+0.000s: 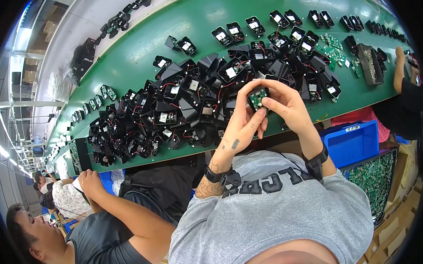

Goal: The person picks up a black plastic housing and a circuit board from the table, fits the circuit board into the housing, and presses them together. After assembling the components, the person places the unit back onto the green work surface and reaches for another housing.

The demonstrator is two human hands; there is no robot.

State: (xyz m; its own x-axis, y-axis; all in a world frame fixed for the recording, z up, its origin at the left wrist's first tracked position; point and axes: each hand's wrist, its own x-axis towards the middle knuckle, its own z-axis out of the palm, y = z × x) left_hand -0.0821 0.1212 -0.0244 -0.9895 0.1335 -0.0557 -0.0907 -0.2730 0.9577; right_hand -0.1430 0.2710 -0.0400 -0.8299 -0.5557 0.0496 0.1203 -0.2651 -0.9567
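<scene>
Close in front of my chest, both hands grip a small black plastic housing with a green circuit board (256, 99) inside it. My left hand (244, 124) is closed around its near left side, thumb laid towards the board. My right hand (288, 106) curls over the far side and the right, its thumb pressing on the board's lower right part. My fingers cover much of the housing's sides. Just beyond my hands lies a big heap of black housings (189, 110), many with boards, white or silver parts and red wires.
The green workbench (139, 63) carries rows of open housings (227, 34) along the back. Loose green boards (335, 50) and a grey bin of small parts (370, 66) lie right. A blue crate (352, 143) stands below the edge. Co-workers sit left (118, 222) and far right (404, 88).
</scene>
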